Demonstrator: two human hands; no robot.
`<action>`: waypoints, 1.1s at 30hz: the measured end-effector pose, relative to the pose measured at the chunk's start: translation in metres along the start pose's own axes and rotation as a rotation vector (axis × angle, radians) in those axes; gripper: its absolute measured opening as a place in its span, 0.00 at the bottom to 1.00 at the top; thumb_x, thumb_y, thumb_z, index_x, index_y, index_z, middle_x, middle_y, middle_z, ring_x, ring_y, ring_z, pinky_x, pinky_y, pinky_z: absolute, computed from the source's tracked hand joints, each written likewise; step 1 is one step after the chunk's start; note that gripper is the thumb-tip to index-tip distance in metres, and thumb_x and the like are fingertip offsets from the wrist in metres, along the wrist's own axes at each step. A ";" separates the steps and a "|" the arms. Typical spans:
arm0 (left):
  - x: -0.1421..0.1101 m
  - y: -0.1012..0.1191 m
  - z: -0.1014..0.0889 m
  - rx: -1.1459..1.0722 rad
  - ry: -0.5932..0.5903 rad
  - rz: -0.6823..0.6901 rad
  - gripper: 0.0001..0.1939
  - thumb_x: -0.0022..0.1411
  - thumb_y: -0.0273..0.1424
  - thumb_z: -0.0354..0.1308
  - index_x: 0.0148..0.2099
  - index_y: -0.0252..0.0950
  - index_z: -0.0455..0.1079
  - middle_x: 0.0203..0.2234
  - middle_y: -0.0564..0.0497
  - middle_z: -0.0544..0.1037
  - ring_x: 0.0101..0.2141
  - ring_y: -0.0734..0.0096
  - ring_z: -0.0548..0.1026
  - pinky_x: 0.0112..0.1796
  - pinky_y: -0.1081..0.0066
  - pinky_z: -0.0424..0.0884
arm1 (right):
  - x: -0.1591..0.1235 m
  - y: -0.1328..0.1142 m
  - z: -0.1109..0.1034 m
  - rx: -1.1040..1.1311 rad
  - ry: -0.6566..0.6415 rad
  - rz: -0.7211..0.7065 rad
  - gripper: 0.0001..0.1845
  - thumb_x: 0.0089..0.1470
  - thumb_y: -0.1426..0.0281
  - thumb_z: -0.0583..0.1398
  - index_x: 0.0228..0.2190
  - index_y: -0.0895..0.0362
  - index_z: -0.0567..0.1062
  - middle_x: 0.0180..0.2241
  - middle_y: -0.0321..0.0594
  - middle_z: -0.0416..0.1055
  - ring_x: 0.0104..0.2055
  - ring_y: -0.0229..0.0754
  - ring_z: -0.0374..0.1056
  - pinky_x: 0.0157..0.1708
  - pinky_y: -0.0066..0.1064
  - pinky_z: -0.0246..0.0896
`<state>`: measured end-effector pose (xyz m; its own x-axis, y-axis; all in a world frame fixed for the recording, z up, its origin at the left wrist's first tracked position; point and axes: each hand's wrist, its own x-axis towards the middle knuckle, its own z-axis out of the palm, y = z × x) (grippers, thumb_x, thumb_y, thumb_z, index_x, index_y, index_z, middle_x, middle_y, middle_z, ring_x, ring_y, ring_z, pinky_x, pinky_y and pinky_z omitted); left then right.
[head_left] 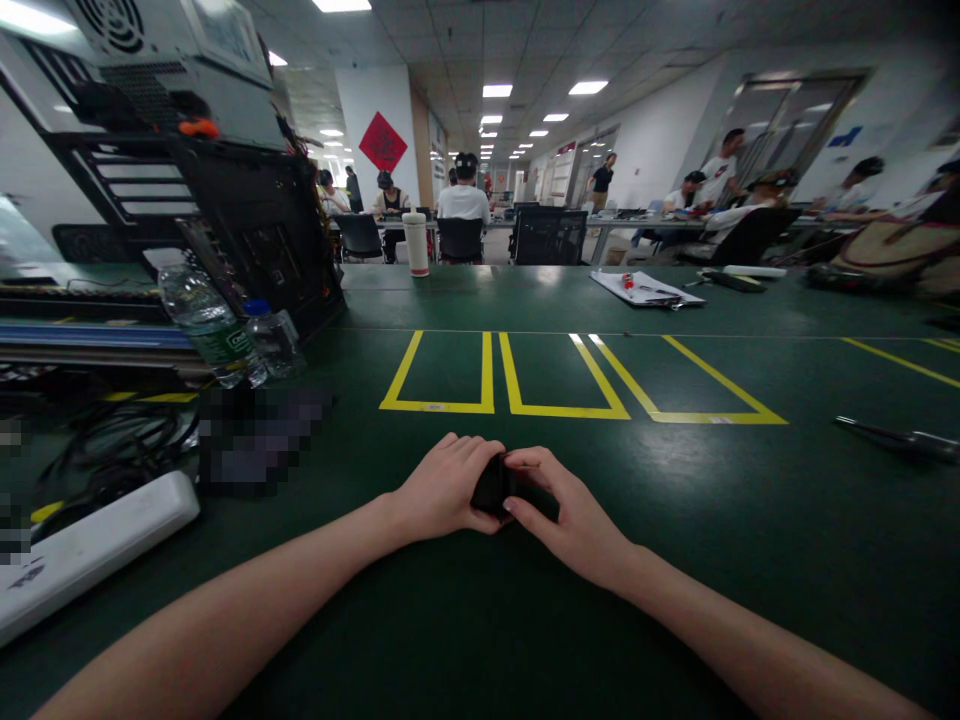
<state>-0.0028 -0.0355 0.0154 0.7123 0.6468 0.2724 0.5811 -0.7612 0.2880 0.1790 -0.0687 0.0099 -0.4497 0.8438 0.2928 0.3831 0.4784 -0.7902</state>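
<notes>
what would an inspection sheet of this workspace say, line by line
Surface: green table, marked with yellow tape outlines beyond the hands.
Job's things: small black object between both hands, partly hidden; what it is cannot be told.
Clutter: large plastic bottle, blue-capped bottle and long white bar at left; white cup and papers toward the far edge.
Hands: left hand wraps the object; right hand has thumb and index finger at its right side.
Cables: black cables tangled at left, beside the bar.
Surroundings: people beyond the table; red diamond on a white pillar.
</notes>
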 end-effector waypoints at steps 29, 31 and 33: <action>0.000 -0.002 0.002 -0.029 0.037 -0.017 0.30 0.46 0.40 0.60 0.48 0.35 0.55 0.40 0.48 0.69 0.38 0.64 0.68 0.39 0.66 0.61 | -0.002 0.005 0.003 -0.160 0.057 0.058 0.14 0.54 0.72 0.49 0.44 0.53 0.59 0.44 0.42 0.59 0.45 0.43 0.60 0.45 0.41 0.60; 0.000 -0.003 0.002 -0.032 0.049 -0.046 0.30 0.45 0.41 0.60 0.48 0.35 0.55 0.40 0.48 0.69 0.38 0.63 0.68 0.39 0.65 0.62 | 0.000 0.009 0.000 -0.187 0.076 0.101 0.13 0.55 0.69 0.49 0.44 0.53 0.60 0.44 0.42 0.59 0.46 0.44 0.60 0.46 0.43 0.58; 0.000 -0.003 0.000 -0.046 0.035 -0.088 0.30 0.45 0.42 0.60 0.48 0.35 0.56 0.40 0.48 0.69 0.38 0.63 0.68 0.39 0.64 0.63 | 0.001 0.011 -0.006 -0.206 0.030 0.143 0.17 0.53 0.65 0.52 0.46 0.53 0.59 0.46 0.43 0.58 0.48 0.45 0.58 0.47 0.44 0.57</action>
<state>-0.0043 -0.0335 0.0142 0.6449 0.7127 0.2760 0.6214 -0.6992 0.3535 0.1873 -0.0609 0.0046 -0.3563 0.9117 0.2044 0.5991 0.3908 -0.6988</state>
